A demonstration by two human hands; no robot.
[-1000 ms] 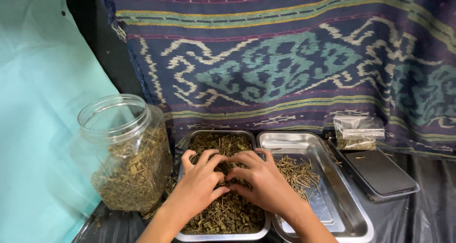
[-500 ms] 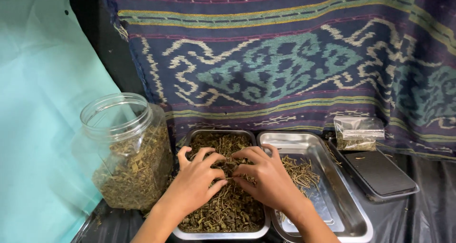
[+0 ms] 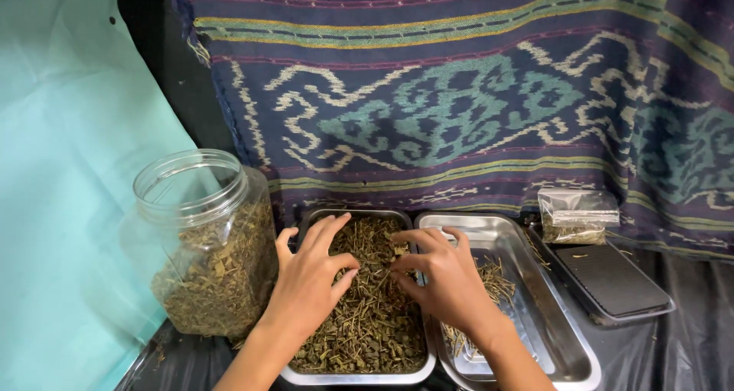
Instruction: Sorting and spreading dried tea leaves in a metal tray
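Note:
A steel tray (image 3: 356,376) in front of me is full of dried brown-green herb bits and twigs (image 3: 372,322). My left hand (image 3: 310,278) lies flat on the herbs at the tray's left side, fingers spread. My right hand (image 3: 441,278) rests on the herbs at the tray's right edge, its thumb and fingertips pinched together among the twigs; I cannot tell whether a piece is between them. A second steel tray (image 3: 535,284) sits beside it on the right, holding a small heap of twigs (image 3: 493,280), partly hidden by my right wrist.
A large clear plastic jar (image 3: 206,246), open and half full of dried leaves, stands left of the trays. A small clear bag of herbs (image 3: 577,217) and a black flat scale (image 3: 612,280) sit at the right. A patterned woven cloth (image 3: 459,93) hangs behind; a teal sheet (image 3: 69,169) is at the left.
Both hands have shifted slightly up the herb tray, fingers working through the twigs. The trays and jar have stayed put.

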